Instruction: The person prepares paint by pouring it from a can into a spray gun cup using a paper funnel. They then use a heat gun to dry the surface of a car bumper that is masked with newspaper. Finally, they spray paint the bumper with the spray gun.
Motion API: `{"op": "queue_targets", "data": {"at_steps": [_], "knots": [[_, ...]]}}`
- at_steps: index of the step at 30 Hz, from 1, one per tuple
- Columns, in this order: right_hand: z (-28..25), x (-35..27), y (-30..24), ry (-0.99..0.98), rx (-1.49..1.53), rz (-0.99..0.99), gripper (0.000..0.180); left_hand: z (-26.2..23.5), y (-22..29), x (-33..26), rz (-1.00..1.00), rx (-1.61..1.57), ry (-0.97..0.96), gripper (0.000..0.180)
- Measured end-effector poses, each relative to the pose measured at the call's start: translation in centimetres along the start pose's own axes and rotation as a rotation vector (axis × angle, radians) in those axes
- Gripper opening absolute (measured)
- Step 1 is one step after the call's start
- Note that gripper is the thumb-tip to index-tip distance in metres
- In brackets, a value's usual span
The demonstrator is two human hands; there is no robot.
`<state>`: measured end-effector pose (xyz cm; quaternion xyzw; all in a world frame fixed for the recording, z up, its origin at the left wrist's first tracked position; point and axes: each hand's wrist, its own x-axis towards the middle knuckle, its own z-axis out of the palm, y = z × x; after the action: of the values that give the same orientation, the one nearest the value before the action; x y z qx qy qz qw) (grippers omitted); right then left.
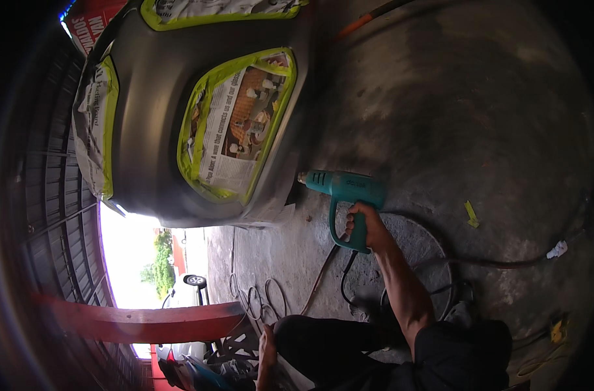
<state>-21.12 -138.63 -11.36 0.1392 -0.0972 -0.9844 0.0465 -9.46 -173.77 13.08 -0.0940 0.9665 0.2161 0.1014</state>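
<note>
The large rounded opening in the dark grey body panel is filled with newspaper, edged all round with yellow-green masking tape. A second papered opening is cut off at the top of my view, and more paper wraps the panel's far left edge.

My right hand is clenched round the handle of a teal heat gun, fingers curled over the grip. The gun sits just beside the panel's lower edge, its nozzle pointing left towards it; I can't tell whether the tip touches. My right forearm slants up and to the left from a black sleeve, elbow bent.

My left hand is low by my knee, its forearm running off the bottom; I can't tell whether it grasps anything. The dark clutter around it is hard to make out.

A black cord drops from the handle and is lost in the shadow near my legs. A scrap of yellow-green tape lies on the concrete floor, well apart from the gun.
</note>
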Motion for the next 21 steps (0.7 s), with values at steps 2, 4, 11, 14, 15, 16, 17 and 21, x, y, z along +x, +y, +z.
{"op": "queue_targets", "data": {"at_steps": [2,4,11,14,15,16,17,21], "knots": [[1.1,0.7,-2.7,-0.011,0.046,-0.08,0.01,1.7,-1.4,-3.4,0.043,0.064,0.087,0.058],[2.5,0.7,-6.0,0.005,0.053,-0.188,0.01,3.5,-1.4,-4.6,0.189,0.334,0.282,0.057],[4.9,-0.6,-14.6,-0.118,0.201,-0.387,0.009,6.2,4.5,-5.3,0.439,0.573,0.269,0.057],[5.1,-0.7,-15.6,-0.134,0.155,-0.401,0.009,6.5,5.5,-5.4,0.452,0.587,0.25,0.053],[5.2,-0.7,-15.7,-0.137,0.137,-0.395,0.009,6.5,6.0,-5.2,0.459,0.598,0.253,0.052],[5.0,-0.6,-15.4,-0.137,0.122,-0.383,0.009,6.6,6.2,-5.1,0.459,0.611,0.247,0.05],[4.8,-0.5,-15.0,-0.138,0.107,-0.372,0.009,6.7,6.2,-5.4,0.457,0.623,0.245,0.049],[3.9,-0.1,-13.7,-0.016,0.011,-0.293,0.006,5.9,7.2,-5.8,0.441,0.695,0.153,0.044]]}}
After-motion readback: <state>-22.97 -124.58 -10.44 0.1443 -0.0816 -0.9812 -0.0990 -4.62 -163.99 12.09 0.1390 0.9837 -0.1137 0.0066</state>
